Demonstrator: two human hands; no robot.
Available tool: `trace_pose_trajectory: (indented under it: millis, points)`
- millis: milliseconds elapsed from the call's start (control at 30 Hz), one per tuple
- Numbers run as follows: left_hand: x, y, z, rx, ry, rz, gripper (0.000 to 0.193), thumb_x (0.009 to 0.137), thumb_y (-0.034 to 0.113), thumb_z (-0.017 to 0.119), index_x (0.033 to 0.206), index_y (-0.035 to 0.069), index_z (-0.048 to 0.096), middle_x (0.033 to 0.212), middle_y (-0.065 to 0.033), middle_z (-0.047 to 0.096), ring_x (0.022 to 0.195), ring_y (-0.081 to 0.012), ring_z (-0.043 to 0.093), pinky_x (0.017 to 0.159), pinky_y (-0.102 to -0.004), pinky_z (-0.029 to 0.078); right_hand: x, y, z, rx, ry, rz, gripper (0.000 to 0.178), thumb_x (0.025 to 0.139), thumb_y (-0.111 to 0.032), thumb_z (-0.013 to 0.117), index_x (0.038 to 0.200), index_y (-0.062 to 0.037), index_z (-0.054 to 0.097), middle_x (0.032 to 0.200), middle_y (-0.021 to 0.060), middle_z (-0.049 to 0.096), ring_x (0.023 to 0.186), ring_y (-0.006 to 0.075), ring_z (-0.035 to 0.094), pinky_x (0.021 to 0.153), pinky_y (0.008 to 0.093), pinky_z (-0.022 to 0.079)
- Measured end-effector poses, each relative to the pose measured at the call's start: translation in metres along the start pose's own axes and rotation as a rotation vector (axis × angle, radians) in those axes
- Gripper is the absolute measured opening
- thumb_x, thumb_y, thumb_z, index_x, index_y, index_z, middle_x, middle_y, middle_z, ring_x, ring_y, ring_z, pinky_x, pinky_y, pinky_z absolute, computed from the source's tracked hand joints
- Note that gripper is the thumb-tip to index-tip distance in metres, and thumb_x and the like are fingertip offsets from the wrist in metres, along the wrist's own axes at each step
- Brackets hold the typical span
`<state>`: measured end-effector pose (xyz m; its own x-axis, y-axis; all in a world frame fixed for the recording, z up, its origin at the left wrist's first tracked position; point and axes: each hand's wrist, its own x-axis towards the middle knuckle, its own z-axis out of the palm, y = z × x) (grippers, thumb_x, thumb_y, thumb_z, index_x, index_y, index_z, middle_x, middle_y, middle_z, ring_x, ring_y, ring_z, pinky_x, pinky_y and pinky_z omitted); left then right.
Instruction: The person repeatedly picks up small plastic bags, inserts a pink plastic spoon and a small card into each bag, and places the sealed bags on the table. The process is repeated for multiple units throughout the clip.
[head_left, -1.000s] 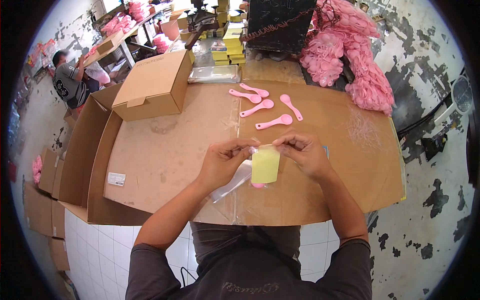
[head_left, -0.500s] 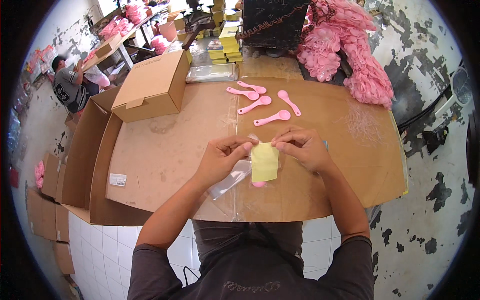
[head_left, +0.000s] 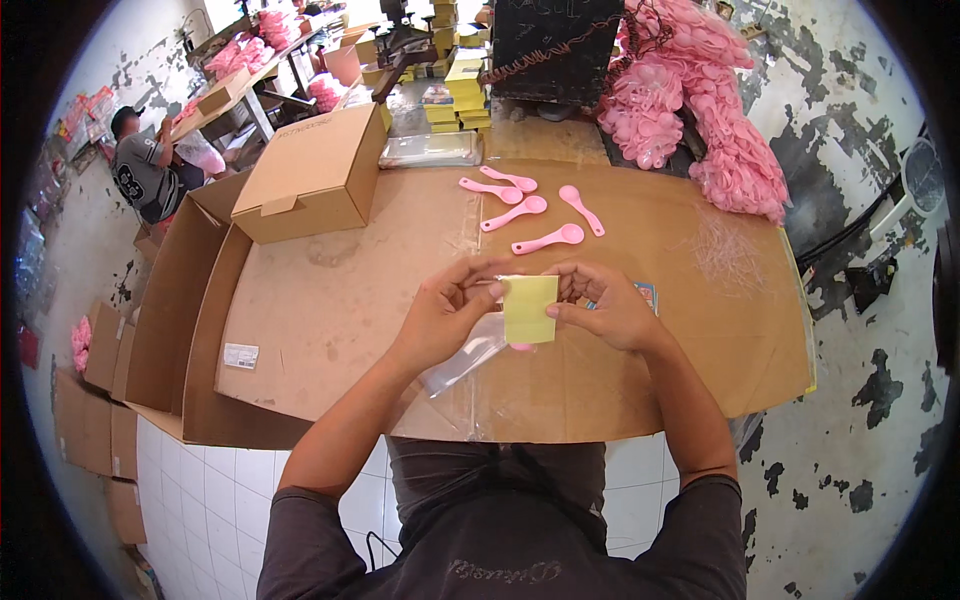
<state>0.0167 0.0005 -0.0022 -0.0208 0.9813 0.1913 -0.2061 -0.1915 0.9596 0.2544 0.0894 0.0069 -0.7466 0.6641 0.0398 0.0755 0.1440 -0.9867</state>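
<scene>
A small pale yellow card (head_left: pixel 531 310) is held up over the middle of the table. At its upper left edge, my left hand (head_left: pixel 445 310) pinches it between thumb and fingers. My right hand (head_left: pixel 608 308) grips its right edge, thumb in front and fingers curled behind. A bit of something pink shows just below the card; the rest of it is hidden. Clear plastic bags (head_left: pixel 462 364) lie flat beneath my left hand. Beyond my hands lie several pink measuring spoons (head_left: pixel 549 239). A colourful printed card (head_left: pixel 648 294) peeks out beside my right hand.
On the left stand a closed cardboard box (head_left: pixel 300 180) and a long open carton (head_left: pixel 190 310). A stack of clear bags (head_left: pixel 430 149) lies at the back. Bags of pink spoons (head_left: pixel 735 150) and loose plastic strands (head_left: pixel 728 250) are on the right. Another person (head_left: pixel 143 165) sits far left.
The yellow card has come up slightly, and my right hand has shifted from its top corner to its right edge. More of the colourful card beside my right hand shows.
</scene>
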Motion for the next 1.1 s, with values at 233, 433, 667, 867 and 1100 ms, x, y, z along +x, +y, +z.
trace_pose_trajectory:
  millis: [233, 433, 667, 867, 1100]
  points:
    - [-0.030, 0.022, -0.038, 0.316, -0.142, -0.283, 0.031, 0.098, 0.012, 0.073, 0.124, -0.002, 0.064, 0.104, -0.0069, 0.072, 0.095, -0.0158, 0.072, 0.082, -0.0329, 0.061, -0.002, 0.001, -0.006, 0.067, -0.041, -0.093, 0.034, 0.098, -0.009, 0.072, 0.130, 0.0011, 0.064, 0.108, 0.0064, 0.073, 0.098, 0.0123, 0.068, 0.084, 0.0301, 0.056]
    - [-0.081, 0.037, -0.189, -0.256, 0.633, 0.362, 0.054, 0.111, 0.044, 0.049, 0.146, 0.004, 0.053, 0.141, -0.0130, 0.063, 0.126, -0.0208, 0.062, 0.111, -0.0320, 0.051, -0.005, 0.000, -0.045, -0.539, 0.297, -0.076, 0.031, 0.095, -0.016, 0.073, 0.121, -0.0003, 0.072, 0.105, 0.0127, 0.075, 0.098, 0.0173, 0.070, 0.085, 0.0341, 0.055]
    - [-0.050, 0.057, -0.130, 0.225, 0.463, 0.152, 0.045, 0.109, 0.033, 0.054, 0.141, 0.001, 0.059, 0.131, -0.0115, 0.068, 0.110, -0.0189, 0.068, 0.095, -0.0350, 0.054, -0.032, 0.002, -0.091, -0.959, 0.250, 0.029, 0.035, 0.082, -0.017, 0.081, 0.110, 0.0017, 0.074, 0.103, 0.0178, 0.072, 0.096, 0.0330, 0.070, 0.086, 0.0400, 0.055]
    - [0.006, 0.012, -0.044, 0.946, 0.024, -0.052, 0.038, 0.092, 0.027, 0.078, 0.121, 0.002, 0.073, 0.107, -0.0095, 0.072, 0.090, -0.0199, 0.069, 0.082, -0.0330, 0.056, -0.031, 0.004, -0.098, -0.919, 0.189, 0.216, 0.031, 0.076, -0.008, 0.085, 0.103, 0.0006, 0.073, 0.095, 0.0115, 0.071, 0.087, 0.0247, 0.067, 0.081, 0.0362, 0.054]
    - [0.026, -0.015, -0.040, 0.954, -0.073, -0.256, 0.023, 0.092, 0.018, 0.079, 0.103, -0.002, 0.075, 0.089, -0.0061, 0.074, 0.073, -0.0125, 0.064, 0.072, -0.0302, 0.055, -0.035, 0.010, -0.109, -0.766, 0.220, 0.096, 0.017, 0.082, -0.006, 0.078, 0.097, -0.0001, 0.072, 0.089, 0.0115, 0.070, 0.083, 0.0197, 0.068, 0.074, 0.0331, 0.052]
